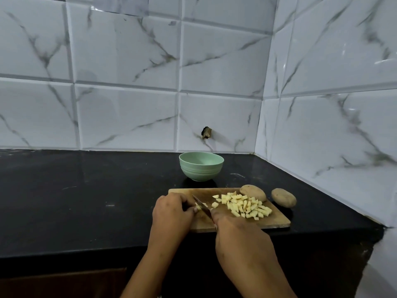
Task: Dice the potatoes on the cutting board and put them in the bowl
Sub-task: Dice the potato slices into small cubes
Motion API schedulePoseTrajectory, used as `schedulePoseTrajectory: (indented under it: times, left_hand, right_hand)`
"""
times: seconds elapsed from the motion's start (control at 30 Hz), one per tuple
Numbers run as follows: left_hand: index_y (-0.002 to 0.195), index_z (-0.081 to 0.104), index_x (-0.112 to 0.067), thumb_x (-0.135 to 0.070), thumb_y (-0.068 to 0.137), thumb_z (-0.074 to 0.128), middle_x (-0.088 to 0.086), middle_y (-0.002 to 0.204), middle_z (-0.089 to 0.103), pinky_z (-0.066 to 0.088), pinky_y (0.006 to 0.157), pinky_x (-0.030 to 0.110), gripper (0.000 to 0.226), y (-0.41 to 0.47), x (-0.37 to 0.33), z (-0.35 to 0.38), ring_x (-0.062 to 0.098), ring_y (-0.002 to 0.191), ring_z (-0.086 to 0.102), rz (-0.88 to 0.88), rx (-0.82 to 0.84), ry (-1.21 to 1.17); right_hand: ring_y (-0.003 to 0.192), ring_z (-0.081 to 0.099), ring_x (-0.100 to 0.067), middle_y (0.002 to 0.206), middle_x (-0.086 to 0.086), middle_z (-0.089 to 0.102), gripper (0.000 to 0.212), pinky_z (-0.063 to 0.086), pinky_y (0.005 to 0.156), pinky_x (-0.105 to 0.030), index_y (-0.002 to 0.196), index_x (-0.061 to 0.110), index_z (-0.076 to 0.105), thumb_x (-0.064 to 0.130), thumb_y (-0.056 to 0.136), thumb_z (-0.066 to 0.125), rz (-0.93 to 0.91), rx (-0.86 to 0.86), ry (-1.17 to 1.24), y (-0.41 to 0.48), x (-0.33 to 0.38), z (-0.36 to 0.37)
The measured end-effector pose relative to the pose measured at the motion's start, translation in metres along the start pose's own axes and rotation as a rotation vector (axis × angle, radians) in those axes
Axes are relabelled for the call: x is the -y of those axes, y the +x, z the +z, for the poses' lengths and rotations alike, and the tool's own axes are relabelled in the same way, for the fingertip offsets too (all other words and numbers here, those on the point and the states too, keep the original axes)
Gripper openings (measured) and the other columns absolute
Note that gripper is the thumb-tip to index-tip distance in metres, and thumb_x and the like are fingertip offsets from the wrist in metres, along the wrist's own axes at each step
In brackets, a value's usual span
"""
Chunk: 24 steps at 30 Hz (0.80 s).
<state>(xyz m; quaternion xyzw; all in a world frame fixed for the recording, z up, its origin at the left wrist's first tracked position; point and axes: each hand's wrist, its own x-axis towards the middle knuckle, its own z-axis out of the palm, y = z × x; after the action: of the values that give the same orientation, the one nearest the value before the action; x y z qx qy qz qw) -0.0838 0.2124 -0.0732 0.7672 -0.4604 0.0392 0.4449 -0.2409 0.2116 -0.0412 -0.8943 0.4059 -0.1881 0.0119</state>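
Observation:
A wooden cutting board point(277, 220) lies on the black counter. A heap of pale potato dice point(245, 205) covers its right half. My left hand point(171, 211) curls its fingers over a small potato piece point(199, 206) at the board's left end. My right hand point(238, 235) grips a knife point(202, 206), its blade angled across that piece. One whole potato point(253, 192) rests on the board's far right corner. A second whole potato point(283, 197) lies on the counter just beyond it. The green bowl point(201, 166) stands behind the board, and nothing shows inside it.
The black counter point(86, 201) stretches wide to the left. Marble-look tiled walls rise behind and on the right, meeting in a corner. A dark broken hole point(206, 132) marks the back wall above the bowl. The counter's front edge runs below my wrists.

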Motion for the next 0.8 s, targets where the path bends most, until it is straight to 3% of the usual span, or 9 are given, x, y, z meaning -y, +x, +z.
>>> schedulePoseTrajectory:
  times: [0.13, 0.3, 0.43, 0.6, 0.8]
  left_hand:
    - [0.083, 0.072, -0.031, -0.027, 0.081, 0.072, -0.02, 0.074, 0.056, 0.039, 0.074, 0.021, 0.004, 0.0, 0.0, 0.0, 0.01, 0.092, 0.055, 0.007, -0.001, -0.02]
    - [0.068, 0.066, -0.038, -0.026, 0.079, 0.074, -0.025, 0.072, 0.056, 0.041, 0.076, 0.022, 0.018, -0.003, -0.002, -0.002, 0.009, 0.092, 0.055, -0.007, -0.005, -0.044]
    - [0.057, 0.057, -0.039, -0.027, 0.077, 0.076, -0.024, 0.066, 0.055, 0.038, 0.071, 0.022, 0.03, -0.004, -0.004, -0.005, 0.007, 0.087, 0.055, -0.03, -0.025, -0.038]
    - [0.072, 0.069, -0.03, -0.028, 0.078, 0.073, -0.014, 0.079, 0.063, 0.043, 0.073, 0.024, 0.007, -0.003, -0.003, -0.002, 0.011, 0.089, 0.056, -0.029, -0.022, -0.026]
    - [0.082, 0.07, -0.027, -0.029, 0.081, 0.065, -0.011, 0.079, 0.063, 0.047, 0.077, 0.027, 0.005, -0.003, -0.003, 0.001, 0.009, 0.088, 0.053, -0.01, -0.02, 0.023]
  right_hand:
    - [0.106, 0.06, -0.018, 0.122, -0.002, 0.059, 0.06, 0.047, 0.076, -0.03, 0.151, 0.031, 0.017, 0.012, 0.099, 0.039, 0.008, 0.052, -0.047, 0.006, 0.005, 0.006]
    - [0.102, 0.061, -0.018, 0.117, -0.001, 0.061, 0.054, 0.044, 0.072, -0.029, 0.148, 0.027, 0.029, 0.009, 0.098, 0.04, 0.011, 0.022, -0.035, 0.019, 0.007, 0.013]
    - [0.102, 0.06, -0.017, 0.118, 0.0, 0.06, 0.053, 0.04, 0.069, -0.027, 0.147, 0.033, 0.03, 0.013, 0.099, 0.04, 0.011, -0.027, 0.018, 0.017, 0.003, 0.014]
    - [0.101, 0.06, -0.014, 0.116, 0.004, 0.061, 0.049, 0.037, 0.067, -0.025, 0.146, 0.035, 0.029, 0.02, 0.1, 0.038, -0.007, -0.095, 0.042, 0.0, -0.002, 0.008]
    - [0.096, 0.061, -0.017, 0.108, 0.003, 0.062, 0.036, 0.036, 0.067, -0.025, 0.135, 0.027, 0.039, 0.02, 0.1, 0.037, -0.007, -0.098, 0.004, -0.004, -0.002, 0.005]
